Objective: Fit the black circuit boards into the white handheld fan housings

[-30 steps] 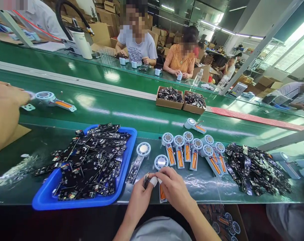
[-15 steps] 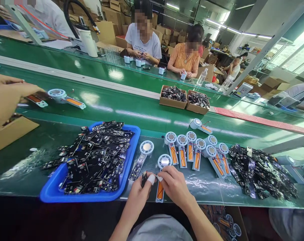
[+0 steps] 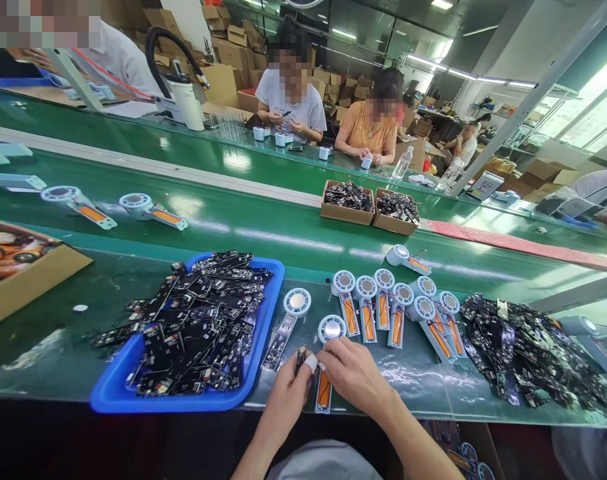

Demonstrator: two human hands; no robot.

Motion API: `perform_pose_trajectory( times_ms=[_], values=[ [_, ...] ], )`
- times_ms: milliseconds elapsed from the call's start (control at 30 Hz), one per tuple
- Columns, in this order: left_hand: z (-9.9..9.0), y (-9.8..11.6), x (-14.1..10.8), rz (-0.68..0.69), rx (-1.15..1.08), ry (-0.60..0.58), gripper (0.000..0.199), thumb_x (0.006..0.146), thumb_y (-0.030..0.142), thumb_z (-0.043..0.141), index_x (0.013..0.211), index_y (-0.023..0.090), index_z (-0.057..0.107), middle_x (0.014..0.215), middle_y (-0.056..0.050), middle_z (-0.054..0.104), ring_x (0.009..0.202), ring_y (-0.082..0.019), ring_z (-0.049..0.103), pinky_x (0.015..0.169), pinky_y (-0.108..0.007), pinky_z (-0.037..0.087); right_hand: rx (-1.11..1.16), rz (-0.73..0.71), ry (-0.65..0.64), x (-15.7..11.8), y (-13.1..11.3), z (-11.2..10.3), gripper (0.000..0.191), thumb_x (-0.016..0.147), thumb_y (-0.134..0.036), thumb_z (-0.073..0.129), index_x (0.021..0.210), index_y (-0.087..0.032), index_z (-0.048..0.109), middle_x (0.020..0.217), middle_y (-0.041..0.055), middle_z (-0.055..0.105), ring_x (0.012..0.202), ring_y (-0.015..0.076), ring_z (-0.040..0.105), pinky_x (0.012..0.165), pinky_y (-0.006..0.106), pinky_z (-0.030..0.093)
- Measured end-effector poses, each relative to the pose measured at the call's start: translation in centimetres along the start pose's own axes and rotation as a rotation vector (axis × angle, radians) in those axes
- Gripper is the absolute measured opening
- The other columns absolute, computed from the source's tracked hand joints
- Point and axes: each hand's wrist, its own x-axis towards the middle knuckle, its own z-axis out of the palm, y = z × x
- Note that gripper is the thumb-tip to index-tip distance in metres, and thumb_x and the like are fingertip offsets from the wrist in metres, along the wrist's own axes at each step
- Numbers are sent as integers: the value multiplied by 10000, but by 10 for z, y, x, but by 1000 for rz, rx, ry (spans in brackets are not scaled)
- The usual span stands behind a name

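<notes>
Presently the left hand [image 3: 292, 385] is pinching a probably fragile circuit board [image 3: 300, 359], best edge-held, the right hand [image 3: 354, 371] hiding its grip.

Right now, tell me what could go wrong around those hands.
The device under the right hand reaches the near edge of the table, so a nudge might knock it off. The circuit board pinched in the left hand could slip. Other boards jut over the left rim of the blue tray and may slide out.
</notes>
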Motion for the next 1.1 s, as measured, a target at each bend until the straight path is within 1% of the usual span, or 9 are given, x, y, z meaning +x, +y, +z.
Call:
perform_pose_trajectory(
  times_ms=[100, 167, 233, 400, 600, 767, 900, 1000, 1100],
  values=[
    [0, -4, -5, -74, -42, -34, 399, 821, 615, 493, 898, 227, 545, 660, 73, 472, 465, -81, 348, 413, -176, 230, -2, 3, -9, 1, 1, 1, 132, 975, -113, 527, 886, -186, 592, 835, 41, 589, 724, 182, 519, 587, 298, 385],
    [-2, -6, -9, -82, -38, -48, 379, 852, 600, 435, 889, 233, 525, 644, 82, 449, 438, -78, 331, 390, -175, 204, -10, 40, -15, 2, -2, 1, 149, 951, -99, 522, 856, -193, 586, 838, 45, 593, 738, 190, 526, 593, 306, 394],
    [-4, -7, -11, -67, -1, -47, 378, 862, 599, 411, 871, 236, 516, 607, 93, 419, 410, -87, 340, 376, -194, 242, -13, 93, -26, 4, -7, 0, 157, 927, -86, 526, 833, -200, 579, 839, 45, 595, 749, 192, 534, 598, 306, 402],
    [-10, -3, -9, 23, 145, -67, 364, 814, 600, 511, 726, 247, 510, 536, 78, 446, 393, -129, 422, 413, -258, 341, -29, 176, -73, 10, -15, -4, 165, 906, -85, 544, 808, -214, 574, 833, 34, 581, 756, 179, 541, 587, 284, 393],
    [-17, 13, -4, 141, 288, -82, 280, 807, 496, 503, 701, 252, 592, 581, 5, 562, 661, -238, 593, 642, -338, 477, -71, 149, -111, 14, -13, -6, 142, 883, -96, 614, 796, -208, 597, 831, 36, 589, 749, 177, 541, 565, 275, 372],
    [-18, 5, -5, 167, 385, -103, 363, 858, 448, 425, 984, 218, 675, 925, -84, 746, 952, -286, 683, 875, -431, 535, -103, 120, -135, 15, -13, -2, 163, 897, -75, 599, 797, -204, 595, 822, 47, 579, 744, 193, 531, 559, 292, 393],
    [-18, -15, -4, 187, 487, -64, 456, 895, 439, 373, 1145, 175, 649, 1191, -166, 730, 1186, -312, 649, 1013, -485, 505, -97, 107, -160, 14, -16, 0, 187, 938, -62, 551, 816, -198, 585, 824, 61, 570, 758, 214, 531, 568, 310, 422],
    [-22, -18, -2, 203, 514, -75, 474, 873, 433, 402, 1173, 155, 642, 1251, -196, 706, 1243, -340, 620, 1066, -525, 463, -78, 118, -165, 15, -15, -1, 169, 930, -70, 586, 817, -196, 590, 830, 56, 572, 760, 212, 539, 568, 308, 417],
    [-30, -8, 0, 223, 526, -153, 423, 867, 423, 418, 1117, 190, 668, 1178, -163, 740, 1189, -332, 651, 1020, -492, 499, -26, 122, -160, 15, -10, -4, 171, 937, -81, 600, 813, -198, 597, 838, 44, 566, 757, 193, 544, 576, 285, 402]
  ],
)
